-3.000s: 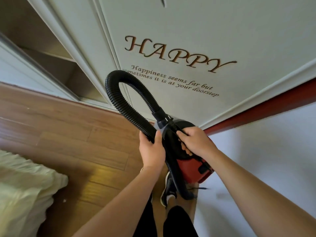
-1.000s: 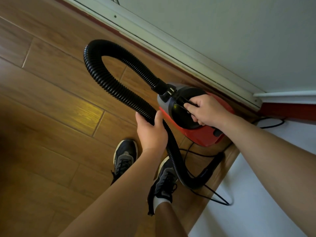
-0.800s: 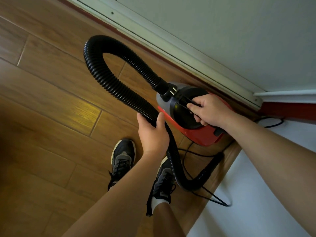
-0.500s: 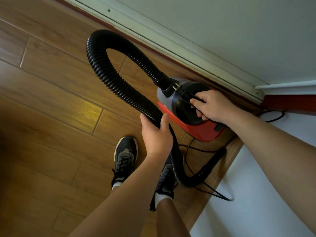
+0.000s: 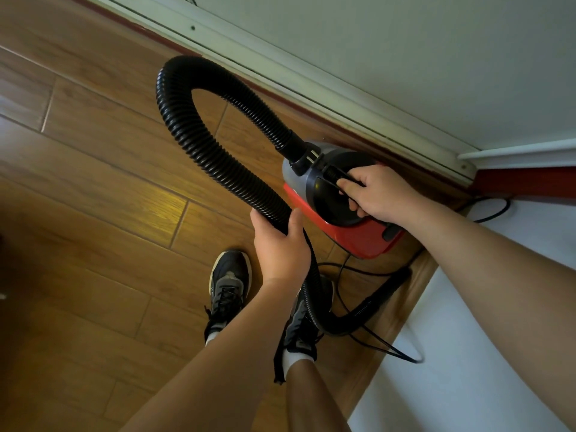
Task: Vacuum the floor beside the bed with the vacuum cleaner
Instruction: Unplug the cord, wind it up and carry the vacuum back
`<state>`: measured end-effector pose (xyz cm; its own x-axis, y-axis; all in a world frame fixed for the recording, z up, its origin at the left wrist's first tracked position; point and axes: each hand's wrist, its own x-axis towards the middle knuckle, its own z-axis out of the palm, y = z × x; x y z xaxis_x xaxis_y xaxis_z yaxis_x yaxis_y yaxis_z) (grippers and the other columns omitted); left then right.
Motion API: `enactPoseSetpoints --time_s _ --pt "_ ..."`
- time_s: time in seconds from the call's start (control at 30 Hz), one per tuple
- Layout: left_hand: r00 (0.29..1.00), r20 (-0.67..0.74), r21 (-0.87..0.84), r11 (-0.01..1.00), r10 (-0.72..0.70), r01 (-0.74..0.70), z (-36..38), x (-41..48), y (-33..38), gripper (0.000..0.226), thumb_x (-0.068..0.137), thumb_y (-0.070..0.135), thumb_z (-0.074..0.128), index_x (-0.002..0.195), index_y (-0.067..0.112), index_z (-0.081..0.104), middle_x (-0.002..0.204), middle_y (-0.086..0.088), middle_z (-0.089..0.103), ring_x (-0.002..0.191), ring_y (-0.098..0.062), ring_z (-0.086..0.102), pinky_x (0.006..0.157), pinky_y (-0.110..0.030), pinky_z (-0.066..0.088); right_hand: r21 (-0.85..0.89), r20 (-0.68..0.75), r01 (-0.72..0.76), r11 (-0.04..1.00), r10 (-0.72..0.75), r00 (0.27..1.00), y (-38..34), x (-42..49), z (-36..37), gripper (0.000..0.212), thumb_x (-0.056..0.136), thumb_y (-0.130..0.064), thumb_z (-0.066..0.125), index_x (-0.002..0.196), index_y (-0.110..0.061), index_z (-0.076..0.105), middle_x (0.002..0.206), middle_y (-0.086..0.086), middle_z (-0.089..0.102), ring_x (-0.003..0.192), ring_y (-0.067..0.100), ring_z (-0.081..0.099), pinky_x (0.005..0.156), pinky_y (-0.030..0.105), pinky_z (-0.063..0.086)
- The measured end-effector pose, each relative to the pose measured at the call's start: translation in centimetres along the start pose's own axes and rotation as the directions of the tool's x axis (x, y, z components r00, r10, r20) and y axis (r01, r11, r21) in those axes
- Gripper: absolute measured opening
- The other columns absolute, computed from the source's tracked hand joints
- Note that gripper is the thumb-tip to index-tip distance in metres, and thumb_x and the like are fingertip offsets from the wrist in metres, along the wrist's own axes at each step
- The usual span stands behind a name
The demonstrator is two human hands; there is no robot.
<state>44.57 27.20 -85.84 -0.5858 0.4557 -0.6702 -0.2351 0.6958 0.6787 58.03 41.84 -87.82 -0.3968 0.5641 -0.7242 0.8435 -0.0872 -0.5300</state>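
Our right hand (image 5: 377, 194) curls round the handle of the red vacuum cleaner (image 5: 358, 238), near the wooden floor's (image 5: 93, 182) wall edge. Our left hand (image 5: 280, 244) wraps the hose (image 5: 199, 145). The power cord (image 5: 392, 353) loops beside our right shoe (image 5: 299, 335), so a step could snag it and yank the cleaner.

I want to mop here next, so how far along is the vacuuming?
Done: the red-and-grey vacuum cleaner is held ready, right hand gripping its handle, left hand holding the black ribbed hose. In hand: positioning it. Left: the wooden floor itself; whether the hose end touches it is unclear.
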Motion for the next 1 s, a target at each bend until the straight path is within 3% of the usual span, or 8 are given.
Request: enactPoseSetpoints --time_s 0.17,0.33,0.47,0.6,0.7,0.8,1.0 --pt "1.000 -0.003 0.020 1.000 -0.010 0.011 -0.4 -0.4 0.3 0.028 0.097 0.029 0.065 0.099 0.046 0.044 0.093 0.016 0.064 0.079 0.016 0.061 0.055 -0.005 0.047 -0.081 -0.058 -0.039 0.996 0.035 0.998 -1.0 -0.9 0.3 0.037 0.104 -0.042 0.047 0.086 -0.014 0.064 0.077 0.012 0.071 0.068 0.030 0.067 0.064 0.050 0.055" --pt "1.000 0.002 0.058 0.998 -0.014 0.014 -0.7 -0.2 0.5 0.021 0.097 0.029 0.065 0.105 0.037 0.048 0.095 0.012 0.065 0.080 0.012 0.063 0.054 -0.005 0.047 -0.086 -0.114 -0.063 0.994 0.053 0.992 -1.7 -1.6 0.6 0.034 0.105 -0.038 0.047 0.091 -0.012 0.063 0.080 0.012 0.067 0.072 0.031 0.065 0.065 0.050 0.053" --pt "0.999 0.031 0.078 0.997 -0.015 0.013 -1.0 0.1 0.6 0.028 0.097 0.028 0.065 0.119 0.027 0.048 0.100 0.010 0.065 0.082 0.014 0.061 0.053 -0.003 0.046 -0.144 -0.190 -0.065 0.987 0.037 0.981 -2.0 -2.3 0.6 0.029 0.104 -0.035 0.050 0.119 -0.014 0.063 0.089 0.004 0.068 0.074 0.023 0.065 0.062 0.042 0.055" --pt "0.998 0.059 0.094 0.996 0.001 -0.006 -1.7 -0.1 0.7 0.027 0.097 0.028 0.064 0.119 0.026 0.048 0.100 0.009 0.065 0.082 0.013 0.062 0.054 -0.003 0.046 -0.165 -0.256 -0.071 0.984 0.026 0.966 -2.4 -3.1 1.3 0.045 0.103 -0.036 0.052 0.142 -0.014 0.052 0.127 0.007 0.062 0.105 0.027 0.063 0.081 0.040 0.056" --pt "0.996 0.088 0.094 0.995 0.004 -0.013 -2.5 -0.3 0.8 0.024 0.098 0.027 0.064 0.115 0.029 0.047 0.097 0.011 0.064 0.078 0.016 0.061 0.053 -0.002 0.044 -0.227 -0.264 -0.061 0.972 -0.001 0.965 -2.6 -3.7 2.1 0.051 0.102 -0.036 0.054 0.146 -0.012 0.047 0.138 0.010 0.056 0.122 0.029 0.057 0.091 0.038 0.050" --pt "0.993 0.115 0.117 0.993 0.013 -0.026 -3.3 -0.7 1.1 0.022 0.098 0.027 0.064 0.103 0.038 0.045 0.096 0.011 0.064 0.078 0.017 0.060 0.053 -0.001 0.044 -0.338 -0.264 -0.071 0.938 -0.022 0.964 -2.8 -4.6 2.6 0.057 0.103 -0.035 0.053 0.152 -0.010 0.040 0.152 0.012 0.047 0.139 0.032 0.044 0.109 0.046 0.044" --pt "0.986 0.164 0.139 0.989 0.027 -0.050 -5.1 -1.1 1.0 0.025 0.097 0.028 0.064 0.098 0.041 0.043 0.098 0.010 0.065 0.081 0.014 0.062 0.054 -0.002 0.045 -0.450 -0.317 -0.095 0.888 -0.060 0.946 -4.0 -6.2 3.3 0.057 0.103 -0.034 0.051 0.151 -0.006 0.040 0.156 0.018 0.042 0.146 0.036 0.036 0.117 0.051 0.035"
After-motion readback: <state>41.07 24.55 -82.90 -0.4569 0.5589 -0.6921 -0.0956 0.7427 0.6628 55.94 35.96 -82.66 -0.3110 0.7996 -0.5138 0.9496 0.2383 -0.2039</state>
